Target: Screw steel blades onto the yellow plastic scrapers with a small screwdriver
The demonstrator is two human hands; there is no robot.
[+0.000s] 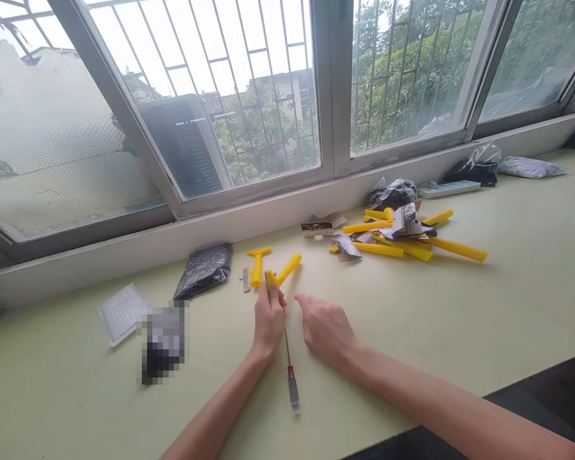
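My left hand (269,322) is closed on the head of a yellow plastic scraper (289,270), whose handle points up and to the right. Just right of it, my right hand (328,326) hovers with its fingers curled and the fingertips together; anything between them is hidden or too small to make out. A screwdriver (292,386) with a dark handle and red collar lies between my forearms, its shaft toward my left hand. Beyond my left hand rests another yellow scraper (257,268), with a small metal blade piece (246,280) beside it.
Several yellow scrapers (397,246) lie piled with card packaging at the right. Plastic bags of dark parts (205,269) sit along the window sill (278,220). A clear plastic tray (123,313) and a blurred-out item (165,342) are on the left of the pale green table (76,409).
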